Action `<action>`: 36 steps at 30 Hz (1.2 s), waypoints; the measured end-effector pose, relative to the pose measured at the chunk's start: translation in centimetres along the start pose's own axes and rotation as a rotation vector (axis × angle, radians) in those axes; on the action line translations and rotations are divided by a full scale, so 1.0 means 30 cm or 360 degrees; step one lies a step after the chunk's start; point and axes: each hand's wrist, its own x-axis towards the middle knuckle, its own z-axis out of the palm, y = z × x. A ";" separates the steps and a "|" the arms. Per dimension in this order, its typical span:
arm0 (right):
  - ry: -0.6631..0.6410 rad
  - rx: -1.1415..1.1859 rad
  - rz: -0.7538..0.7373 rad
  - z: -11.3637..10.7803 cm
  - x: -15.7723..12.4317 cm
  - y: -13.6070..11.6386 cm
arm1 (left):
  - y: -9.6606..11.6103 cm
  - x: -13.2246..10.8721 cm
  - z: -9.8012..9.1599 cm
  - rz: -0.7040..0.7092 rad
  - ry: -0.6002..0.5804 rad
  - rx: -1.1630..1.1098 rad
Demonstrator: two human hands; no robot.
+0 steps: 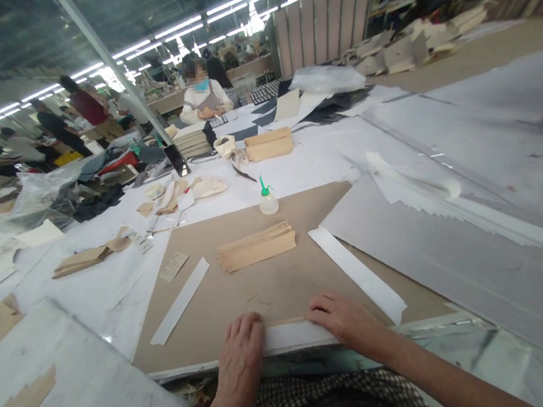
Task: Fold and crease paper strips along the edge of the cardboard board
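Note:
A white strip [296, 336] with a thin tan upper edge lies along the front edge of a brown board [272, 295]. My left hand [243, 347] presses on the strip's left end, its fingers bunched together. At the right end, my right hand [341, 318] has its fingers curled down onto the tan edge. The fingertips' undersides are hidden. Beyond my hands lies a stack of tan fabric pieces [257, 247]. Behind that stack stands a clear squeeze bottle [268, 202] with a green nozzle.
White strips lie on the board at left [181, 302] and right [358, 274]. Large grey sheets [434, 250] overlap its right side. More tan pieces [82, 259] sit on the white table. A phone [177, 160] leans by a pole. Across the table sits a masked person [205, 97].

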 end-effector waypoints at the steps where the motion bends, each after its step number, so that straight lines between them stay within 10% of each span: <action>1: -0.0005 -0.0014 0.0019 -0.007 -0.009 0.003 | 0.016 0.013 0.004 0.0012 -0.0032 -0.0090; 9: 0.0007 0.0055 0.0178 -0.029 -0.027 -0.003 | 0.174 0.125 0.062 0.0152 0.0062 -0.0645; 17: -0.0014 0.0230 0.0403 -0.059 -0.023 0.018 | 0.172 0.171 0.076 0.0053 -0.0048 -0.0885; 36: -0.0038 -0.0237 0.0152 -0.041 -0.078 -0.044 | 0.213 0.138 0.076 0.0495 -0.0029 -0.0295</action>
